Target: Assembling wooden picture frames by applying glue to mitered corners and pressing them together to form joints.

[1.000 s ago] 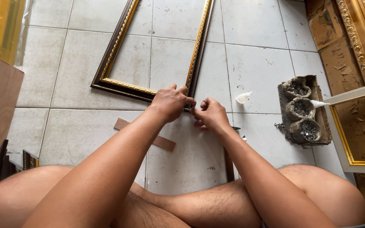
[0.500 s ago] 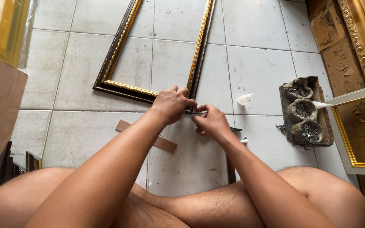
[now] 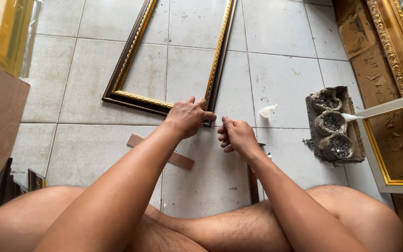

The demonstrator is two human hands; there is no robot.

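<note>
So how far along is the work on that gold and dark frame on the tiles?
Looks done: three sides of the picture frame lie joined on the tiled floor. In hand: the left hand presses on the near right corner, while the right hand sits closed just beside it; what it holds is hidden. Left: the frame's far end is out of view, and the wooden strip lies unused.

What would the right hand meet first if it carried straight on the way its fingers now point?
Probably the left hand: the right hand points left and slightly forward toward it, with the picture frame corner close by. Depth is unclear.
</note>
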